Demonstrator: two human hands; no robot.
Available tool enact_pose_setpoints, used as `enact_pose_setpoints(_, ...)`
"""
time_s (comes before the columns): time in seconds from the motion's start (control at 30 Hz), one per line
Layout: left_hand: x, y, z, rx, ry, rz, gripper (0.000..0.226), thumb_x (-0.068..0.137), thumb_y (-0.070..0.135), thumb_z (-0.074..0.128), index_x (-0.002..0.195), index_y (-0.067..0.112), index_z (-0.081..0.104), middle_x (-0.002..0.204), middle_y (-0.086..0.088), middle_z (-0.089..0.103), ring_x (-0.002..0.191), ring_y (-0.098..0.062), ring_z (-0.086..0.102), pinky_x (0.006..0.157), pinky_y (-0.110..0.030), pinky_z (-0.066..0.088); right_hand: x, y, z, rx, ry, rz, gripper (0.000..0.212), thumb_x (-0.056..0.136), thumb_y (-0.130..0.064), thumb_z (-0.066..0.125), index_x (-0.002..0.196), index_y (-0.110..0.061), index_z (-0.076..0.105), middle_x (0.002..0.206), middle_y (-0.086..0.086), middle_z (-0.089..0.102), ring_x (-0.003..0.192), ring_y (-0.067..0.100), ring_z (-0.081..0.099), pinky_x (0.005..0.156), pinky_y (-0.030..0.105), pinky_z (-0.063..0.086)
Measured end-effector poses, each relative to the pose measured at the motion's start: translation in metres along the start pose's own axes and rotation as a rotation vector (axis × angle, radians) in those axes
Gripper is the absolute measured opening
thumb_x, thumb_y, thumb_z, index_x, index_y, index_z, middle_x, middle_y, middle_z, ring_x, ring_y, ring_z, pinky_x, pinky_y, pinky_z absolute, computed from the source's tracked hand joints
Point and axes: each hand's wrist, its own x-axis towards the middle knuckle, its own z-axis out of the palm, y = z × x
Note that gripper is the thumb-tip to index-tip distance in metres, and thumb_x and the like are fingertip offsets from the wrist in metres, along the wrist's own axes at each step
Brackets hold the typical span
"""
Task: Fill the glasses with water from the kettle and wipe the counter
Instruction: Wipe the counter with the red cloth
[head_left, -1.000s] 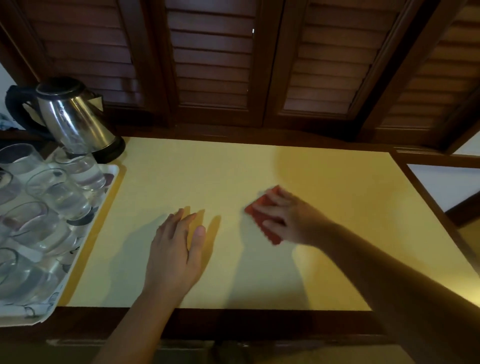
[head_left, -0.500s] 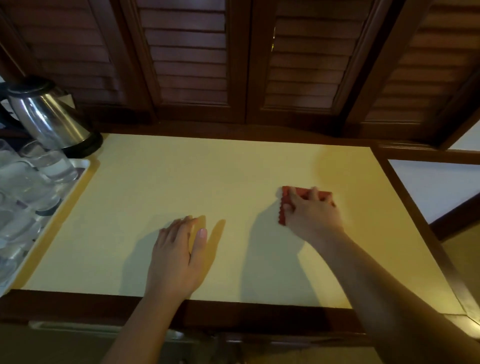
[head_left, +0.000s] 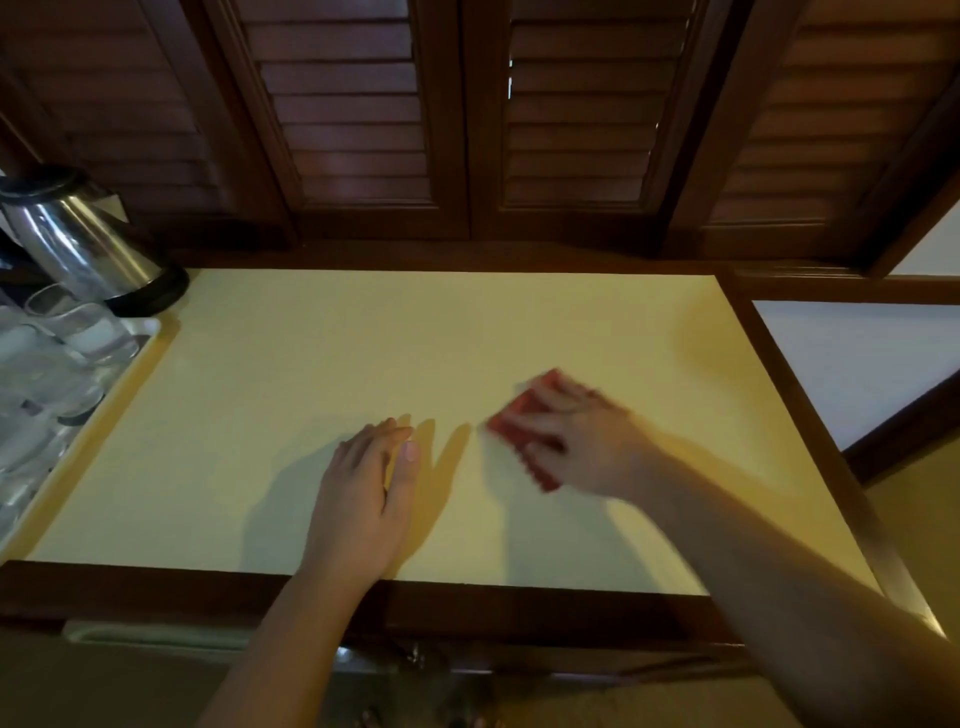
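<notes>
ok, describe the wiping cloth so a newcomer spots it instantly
On the pale yellow counter, look right of centre. Under the right hand lies the red cloth, blurred here; it is the only red thing on the counter.
</notes>
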Motion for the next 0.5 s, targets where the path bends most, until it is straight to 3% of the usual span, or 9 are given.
enact_pose_setpoints(0.17, -0.007, 0.003, 0.013, 0.039, -0.006, 0.016, 0.08, 0.105, 0.07, 0.012, 0.144, 0.023, 0.064, 0.152, 0.004, 0.058, 0.145, -0.013, 0.042, 0.118, -0.031, 0.029, -0.006, 0.113, -0.01, 0.0, -0.011, 0.409, 0.062, 0.107, -0.057, 0.048, 0.162, -0.056, 0.02, 0.179, -0.003, 0.011, 0.165, 0.038, 0.007, 0.123, 0.074, 0.027)
enact_pose_setpoints(0.3, -0.005, 0.004, 0.014, 0.016, 0.009, -0.011, 0.076, 0.106, 0.068, 0.015, 0.144, 0.023, 0.063, 0.15, 0.004, 0.06, 0.144, -0.011, 0.043, 0.117, -0.029, 0.028, 0.005, 0.086, -0.01, 0.145, 0.018, 0.61, 0.06, 0.111, -0.057, 0.027, 0.166, -0.053, 0.002, 0.181, 0.007, -0.001, 0.164, 0.048, -0.005, 0.124, 0.079, 0.013)
enact_pose_setpoints(0.4, -0.005, 0.003, 0.014, 0.007, 0.01, -0.027, 0.077, 0.105, 0.069, 0.014, 0.146, 0.025, 0.062, 0.151, 0.005, 0.059, 0.144, -0.01, 0.043, 0.117, -0.029, 0.029, 0.005, 0.014, 0.007, 0.131, 0.051, 0.586, 0.062, 0.109, -0.057, 0.019, 0.168, -0.045, 0.005, 0.18, 0.015, 0.0, 0.162, 0.053, -0.003, 0.122, 0.078, 0.013)
enact_pose_setpoints(0.5, -0.007, 0.001, 0.014, -0.003, 0.016, -0.025, 0.079, 0.105, 0.071, 0.013, 0.148, 0.024, 0.06, 0.151, 0.003, 0.059, 0.144, -0.014, 0.045, 0.117, -0.033, 0.033, -0.018, -0.051, 0.033, 0.06, 0.087, 0.31, 0.06, 0.107, -0.058, 0.018, 0.166, -0.047, 0.011, 0.181, 0.01, 0.0, 0.165, 0.046, -0.003, 0.124, 0.073, 0.01)
